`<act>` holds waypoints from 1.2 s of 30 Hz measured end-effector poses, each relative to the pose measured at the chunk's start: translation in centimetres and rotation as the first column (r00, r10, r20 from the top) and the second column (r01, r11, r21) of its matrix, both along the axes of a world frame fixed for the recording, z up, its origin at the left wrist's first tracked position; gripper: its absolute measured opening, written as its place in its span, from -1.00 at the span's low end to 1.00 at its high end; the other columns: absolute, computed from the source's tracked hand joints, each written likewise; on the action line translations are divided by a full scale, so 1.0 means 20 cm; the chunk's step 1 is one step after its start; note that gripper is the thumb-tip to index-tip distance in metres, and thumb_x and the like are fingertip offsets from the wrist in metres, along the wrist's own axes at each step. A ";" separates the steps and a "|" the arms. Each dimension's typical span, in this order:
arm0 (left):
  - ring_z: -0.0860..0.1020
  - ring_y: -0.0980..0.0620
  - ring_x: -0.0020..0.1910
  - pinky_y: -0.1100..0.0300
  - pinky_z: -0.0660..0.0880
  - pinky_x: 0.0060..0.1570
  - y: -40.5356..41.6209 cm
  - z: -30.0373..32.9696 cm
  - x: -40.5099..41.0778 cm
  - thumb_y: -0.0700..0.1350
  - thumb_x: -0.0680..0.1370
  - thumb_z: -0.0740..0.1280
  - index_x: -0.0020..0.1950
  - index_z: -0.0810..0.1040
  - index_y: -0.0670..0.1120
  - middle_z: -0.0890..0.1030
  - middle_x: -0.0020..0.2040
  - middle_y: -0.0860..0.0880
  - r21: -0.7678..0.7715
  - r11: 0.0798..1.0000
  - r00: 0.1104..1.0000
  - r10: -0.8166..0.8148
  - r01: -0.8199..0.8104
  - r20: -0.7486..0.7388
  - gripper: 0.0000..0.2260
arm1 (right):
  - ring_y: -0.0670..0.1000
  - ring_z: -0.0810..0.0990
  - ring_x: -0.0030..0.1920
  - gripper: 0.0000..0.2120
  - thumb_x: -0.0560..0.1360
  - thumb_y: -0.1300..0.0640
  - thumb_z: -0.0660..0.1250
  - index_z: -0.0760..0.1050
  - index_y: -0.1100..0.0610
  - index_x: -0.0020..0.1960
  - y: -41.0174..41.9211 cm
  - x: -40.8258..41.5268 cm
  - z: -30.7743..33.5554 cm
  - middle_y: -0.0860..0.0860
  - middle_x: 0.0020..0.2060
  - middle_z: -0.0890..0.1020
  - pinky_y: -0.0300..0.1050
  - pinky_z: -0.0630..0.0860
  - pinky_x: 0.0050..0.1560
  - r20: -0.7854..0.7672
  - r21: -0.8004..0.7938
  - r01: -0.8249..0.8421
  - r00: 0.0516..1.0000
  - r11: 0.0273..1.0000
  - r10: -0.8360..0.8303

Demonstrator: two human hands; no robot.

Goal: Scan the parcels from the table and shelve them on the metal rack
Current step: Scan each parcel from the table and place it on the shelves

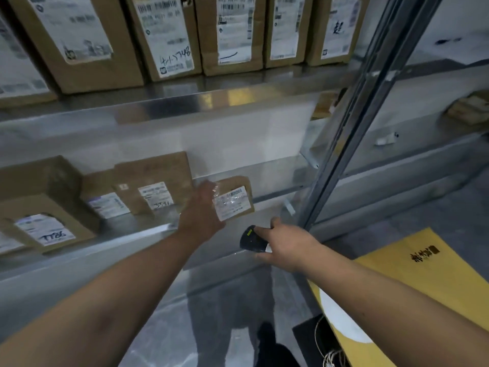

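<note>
My left hand [202, 207] reaches into the middle shelf of the metal rack [148, 229] and grips a small brown cardboard parcel [235, 200] with a white barcode label under clear tape. The parcel stands at the right end of a row of parcels on that shelf. My right hand [285, 245] is lower and to the right, in front of the shelf edge, and holds a black handheld scanner [251, 239] whose head points left and up toward the parcel.
Brown parcels [161, 192] with labels stand left of the held one. A row of taller parcels [164, 35] fills the upper shelf. The rack's upright post [352, 128] rises at right. A yellow bag [412, 282] lies at lower right. Grey floor below.
</note>
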State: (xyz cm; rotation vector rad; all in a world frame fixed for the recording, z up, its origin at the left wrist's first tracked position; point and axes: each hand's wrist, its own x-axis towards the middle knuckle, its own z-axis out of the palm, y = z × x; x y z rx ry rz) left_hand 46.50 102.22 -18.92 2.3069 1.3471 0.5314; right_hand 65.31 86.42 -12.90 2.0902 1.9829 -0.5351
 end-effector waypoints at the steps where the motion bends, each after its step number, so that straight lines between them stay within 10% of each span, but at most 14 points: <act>1: 0.51 -0.15 0.28 -0.03 0.58 0.03 0.05 -0.02 0.04 -0.10 0.24 0.71 0.49 0.23 0.00 0.41 0.42 -0.07 0.040 0.999 0.999 -0.016 0.017 -0.030 -0.05 | 0.26 0.56 0.20 -0.32 0.62 -0.32 0.27 0.22 -0.11 0.65 0.04 0.05 -0.02 0.15 0.27 0.42 0.09 0.55 0.13 -0.003 0.002 -0.003 1.000 1.000 0.003; 19: 0.25 -0.18 0.38 -0.18 0.16 0.42 0.39 -0.14 0.32 0.01 0.39 0.53 0.61 0.05 0.04 0.22 0.46 -0.10 0.316 0.943 0.743 0.282 -0.099 -0.607 -0.07 | 0.22 0.55 0.28 -0.33 0.61 -0.36 0.29 0.31 -0.09 0.62 0.55 0.48 -0.22 0.11 0.34 0.40 0.01 0.52 0.16 -0.126 -0.085 -0.242 0.965 0.967 0.231; 28: 0.27 -0.17 0.36 -0.28 0.18 0.45 0.47 -0.15 0.31 0.25 0.31 0.59 0.62 0.11 -0.02 0.28 0.44 -0.09 0.304 0.950 0.742 0.255 -0.072 -0.620 0.05 | 0.16 0.56 0.19 -0.45 0.57 -0.34 0.35 0.46 -0.09 0.45 0.60 0.51 -0.24 0.02 0.11 0.39 0.03 0.55 0.15 -0.160 -0.030 -0.244 0.958 0.969 0.237; 36: 0.42 -0.19 0.15 -0.19 0.31 0.24 0.55 -0.16 0.35 -0.08 0.32 0.58 0.47 0.36 -0.06 0.47 0.25 -0.11 0.378 0.921 0.714 0.325 -0.090 -0.620 -0.24 | 0.18 0.60 0.09 -0.43 0.57 -0.34 0.36 0.47 -0.08 0.48 0.68 0.52 -0.27 0.03 0.09 0.42 0.02 0.57 0.09 -0.119 -0.004 -0.267 0.957 0.964 0.265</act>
